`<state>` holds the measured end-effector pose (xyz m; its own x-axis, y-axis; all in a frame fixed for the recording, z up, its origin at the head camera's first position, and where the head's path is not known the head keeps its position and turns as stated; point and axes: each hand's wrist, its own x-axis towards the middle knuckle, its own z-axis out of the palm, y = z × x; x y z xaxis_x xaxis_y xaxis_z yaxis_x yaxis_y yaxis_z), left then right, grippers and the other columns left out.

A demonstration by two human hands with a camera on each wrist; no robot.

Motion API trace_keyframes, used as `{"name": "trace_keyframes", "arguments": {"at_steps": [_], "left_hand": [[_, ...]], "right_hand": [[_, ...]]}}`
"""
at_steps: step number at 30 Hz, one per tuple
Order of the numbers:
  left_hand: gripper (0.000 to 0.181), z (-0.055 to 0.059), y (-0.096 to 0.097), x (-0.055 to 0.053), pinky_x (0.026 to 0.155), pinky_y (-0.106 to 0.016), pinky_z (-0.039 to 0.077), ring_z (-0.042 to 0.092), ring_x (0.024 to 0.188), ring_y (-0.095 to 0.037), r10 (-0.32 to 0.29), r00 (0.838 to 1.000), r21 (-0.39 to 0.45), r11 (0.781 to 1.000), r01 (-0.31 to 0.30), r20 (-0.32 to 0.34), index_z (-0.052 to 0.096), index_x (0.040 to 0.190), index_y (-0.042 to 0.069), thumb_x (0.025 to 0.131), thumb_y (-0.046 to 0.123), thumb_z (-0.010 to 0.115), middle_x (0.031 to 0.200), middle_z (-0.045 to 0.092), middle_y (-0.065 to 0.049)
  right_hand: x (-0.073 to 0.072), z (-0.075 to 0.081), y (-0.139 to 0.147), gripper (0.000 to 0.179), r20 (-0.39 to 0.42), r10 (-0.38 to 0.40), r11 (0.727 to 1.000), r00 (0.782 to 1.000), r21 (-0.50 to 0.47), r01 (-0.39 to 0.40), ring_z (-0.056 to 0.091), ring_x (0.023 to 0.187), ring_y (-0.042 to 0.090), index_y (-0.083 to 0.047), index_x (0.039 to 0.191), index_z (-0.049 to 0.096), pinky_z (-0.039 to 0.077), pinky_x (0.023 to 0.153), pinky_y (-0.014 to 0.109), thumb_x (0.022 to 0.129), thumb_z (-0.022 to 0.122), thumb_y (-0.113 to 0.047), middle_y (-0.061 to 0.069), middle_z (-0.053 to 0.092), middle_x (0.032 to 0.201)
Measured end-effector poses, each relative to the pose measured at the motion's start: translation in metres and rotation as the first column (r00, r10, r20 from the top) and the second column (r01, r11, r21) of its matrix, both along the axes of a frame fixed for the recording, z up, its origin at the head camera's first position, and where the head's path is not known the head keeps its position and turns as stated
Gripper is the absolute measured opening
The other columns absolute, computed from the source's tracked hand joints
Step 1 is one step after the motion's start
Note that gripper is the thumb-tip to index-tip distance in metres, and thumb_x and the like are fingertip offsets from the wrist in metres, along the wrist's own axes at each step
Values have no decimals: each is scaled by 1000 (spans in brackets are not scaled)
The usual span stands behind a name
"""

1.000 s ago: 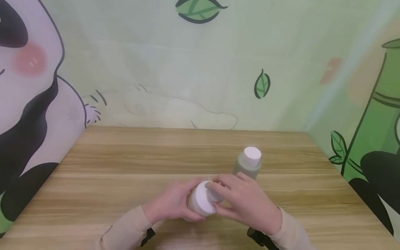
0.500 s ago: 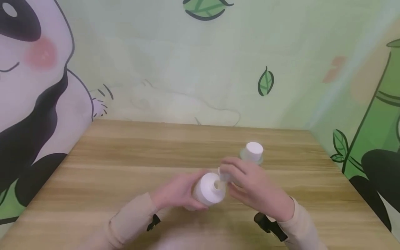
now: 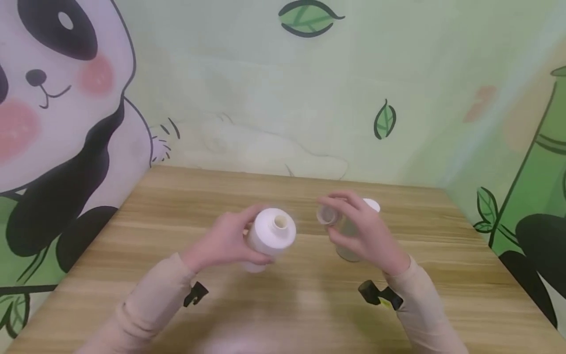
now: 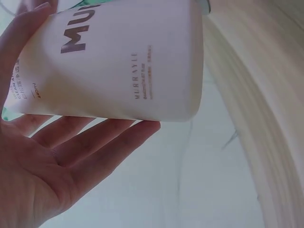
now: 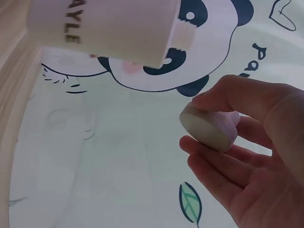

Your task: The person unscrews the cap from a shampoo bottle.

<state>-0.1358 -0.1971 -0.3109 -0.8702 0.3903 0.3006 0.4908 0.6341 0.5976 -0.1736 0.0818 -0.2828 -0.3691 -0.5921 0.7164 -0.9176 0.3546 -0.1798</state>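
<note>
My left hand point(image 3: 221, 241) grips a white bottle point(image 3: 265, 241) round its body, thumb on one side and fingers on the other. The bottle is uncapped, tilted to the right, with its round mouth point(image 3: 280, 222) facing up toward the head camera. Dark lettering runs along the bottle point(image 4: 109, 61) in the left wrist view. Apart from it, my right hand point(image 3: 364, 231) pinches a white cap point(image 5: 211, 128) between thumb and fingers, its hollow side showing in the head view. Threads show on the bottle's neck point(image 5: 183, 35) in the right wrist view.
A second bottle point(image 3: 348, 253), grey-green with a white cap point(image 3: 373, 204), stands on the wooden table point(image 3: 283, 305) behind my right hand, partly hidden by it. A wall with a painted panda point(image 3: 62, 73) and leaves rises behind the table's far edge.
The cap has come off the white bottle and moved right and away with my right hand. My left hand has carried the bottle up and leftward, apart from the cap.
</note>
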Motion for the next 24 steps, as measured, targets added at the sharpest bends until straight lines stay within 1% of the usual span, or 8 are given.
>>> {"name": "trace_keyframes", "arguments": {"at_steps": [2, 5, 9, 13, 15, 18, 21, 24], "left_hand": [[83, 7, -11, 3, 87, -46, 56, 69, 104, -30, 14, 1000, 31, 999, -15, 14, 51, 132, 18, 60, 29, 91, 118, 69, -7], [84, 15, -26, 8, 85, -46, 56, 68, 105, -32, 29, 999, 82, 996, -32, 37, 50, 133, 16, 61, 25, 91, 120, 69, -9], [83, 20, -43, 14, 86, -46, 56, 68, 105, -30, 47, 997, 128, 990, -54, 60, 49, 134, 15, 62, 21, 89, 122, 68, -9], [82, 17, -58, 17, 90, -48, 54, 66, 108, -28, 64, 993, 157, 984, -80, 103, 48, 135, 17, 63, 20, 89, 123, 67, -8], [81, 14, -65, 19, 91, -49, 53, 66, 109, -28, 76, 989, 171, 981, -97, 124, 49, 134, 18, 64, 20, 89, 124, 66, -7], [79, 11, -74, 21, 93, -50, 52, 65, 110, -27, 95, 986, 175, 977, -118, 135, 49, 133, 20, 65, 23, 89, 124, 65, -6], [79, 10, -82, 22, 93, -51, 52, 64, 111, -28, 104, 984, 179, 975, -128, 142, 48, 133, 19, 66, 24, 88, 126, 65, -6], [80, 11, -90, 25, 93, -50, 52, 63, 112, -28, 118, 982, 191, 971, -145, 147, 47, 134, 18, 66, 22, 88, 127, 64, -7]], "right_hand": [[-4, 0, -5, 50, 24, 16, 1000, 1000, -14, -16, 61, 104, 26, -2, 118, 64, 41, 98, 10, 69, 76, 4, 15, 63, 115], [-8, 0, -13, 49, 68, 34, 999, 997, -25, -32, 61, 105, 26, -1, 115, 65, 42, 99, 12, 69, 80, 1, 14, 64, 114], [-10, -2, -25, 48, 128, 74, 997, 989, -40, -70, 61, 107, 24, -1, 115, 64, 44, 101, 18, 70, 82, -1, 12, 66, 114], [-11, -9, -41, 46, 181, 117, 993, 976, -54, -109, 61, 107, 22, -3, 114, 64, 45, 101, 23, 71, 81, -1, 10, 68, 112], [-11, -12, -51, 44, 217, 129, 992, 968, -41, -123, 61, 107, 21, -4, 113, 64, 46, 100, 26, 72, 81, -3, 9, 68, 111], [-11, -15, -66, 42, 271, 123, 992, 955, -1, -128, 62, 107, 20, -6, 113, 64, 49, 96, 31, 74, 81, -7, 8, 68, 112], [-13, -16, -80, 41, 288, 112, 990, 951, 49, -132, 63, 105, 19, -6, 113, 64, 52, 92, 34, 76, 80, -8, 7, 68, 111], [-14, -13, -93, 39, 291, 120, 985, 949, 84, -150, 63, 103, 19, -5, 112, 63, 53, 91, 36, 77, 80, -9, 6, 68, 110]]}}
